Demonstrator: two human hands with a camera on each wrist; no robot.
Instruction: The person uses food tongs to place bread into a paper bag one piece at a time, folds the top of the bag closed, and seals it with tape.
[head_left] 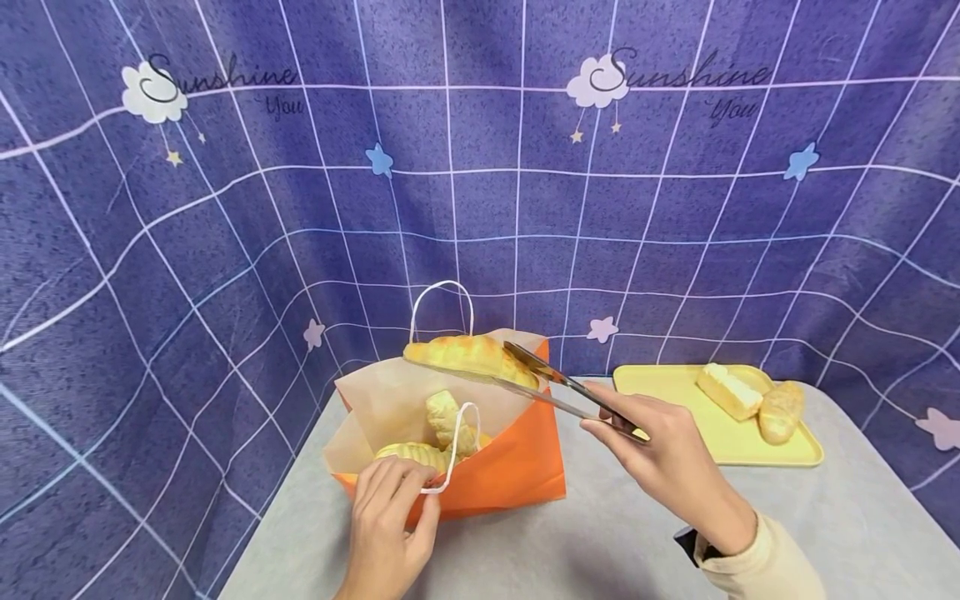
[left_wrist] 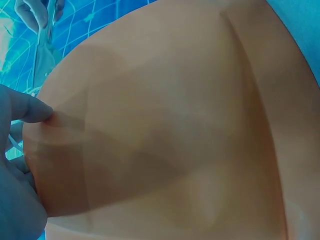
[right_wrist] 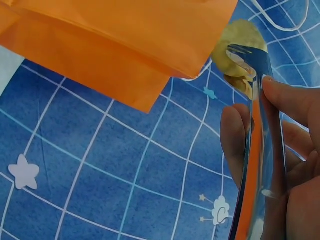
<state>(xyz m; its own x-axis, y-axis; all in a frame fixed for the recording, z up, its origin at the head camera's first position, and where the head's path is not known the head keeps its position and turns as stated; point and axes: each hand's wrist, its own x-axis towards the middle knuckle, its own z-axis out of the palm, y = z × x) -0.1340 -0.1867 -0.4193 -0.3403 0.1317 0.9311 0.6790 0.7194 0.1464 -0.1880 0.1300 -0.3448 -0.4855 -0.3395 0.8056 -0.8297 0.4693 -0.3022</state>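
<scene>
With my right hand (head_left: 667,442) I grip metal tongs (head_left: 577,396), which hold a long golden bread roll (head_left: 465,354) over the mouth of an orange paper bag (head_left: 510,462). In the right wrist view, the forked tip of the tongs (right_wrist: 265,125) lies against the bread (right_wrist: 242,37). My left hand (head_left: 386,517) pinches the bag's front rim near a white rope handle (head_left: 452,454). Thumb and fingers lie on either side of the paper in the left wrist view (left_wrist: 160,125). Inside the bag are a ridged bread (head_left: 412,454) and a pale twisted bread (head_left: 444,417).
A yellow tray (head_left: 660,392) stands to the right of the bag, bearing a cream-topped bread (head_left: 727,392) and an oval roll (head_left: 782,412). Both rest on a grey table (head_left: 600,542). A blue gridded curtain (head_left: 487,208) hangs behind and at the sides.
</scene>
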